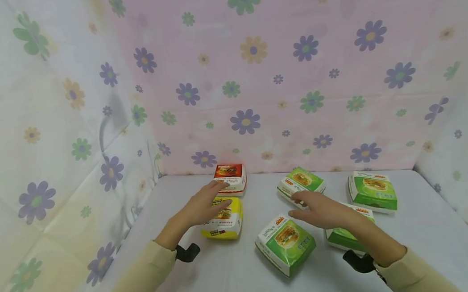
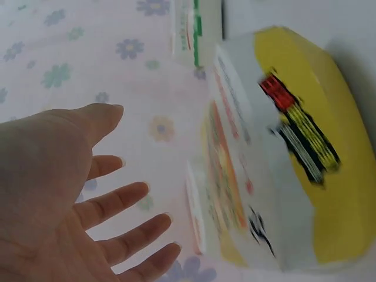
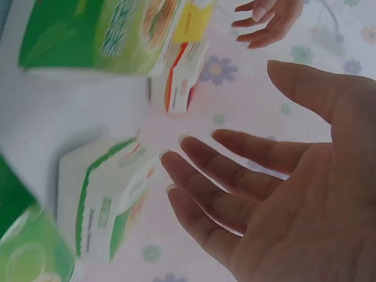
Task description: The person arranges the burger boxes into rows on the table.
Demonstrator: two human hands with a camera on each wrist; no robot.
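Observation:
My left hand point(image 1: 203, 206) hovers over the yellow-and-white burger box point(image 1: 224, 224), fingers spread and holding nothing; the left wrist view shows the gap between the fingers point(image 2: 126, 202) and that yellow box point(image 2: 294, 153). Just behind it stands a red-and-white burger box point(image 1: 229, 177). My right hand point(image 1: 320, 210), its fingers loosely extended, hangs above the green burger boxes with nothing in it. Nearest below it are a front green box point(image 1: 286, 243), a back green box point(image 1: 302, 180) and one partly hidden under the forearm, a green box point(image 1: 346, 237).
Another green burger box point(image 1: 373, 191) sits at the right of the white table point(image 1: 210, 281). Flower-printed curtains point(image 1: 271, 94) enclose the table at the back and on both sides. A cable shape point(image 1: 102, 136) shows at the left curtain.

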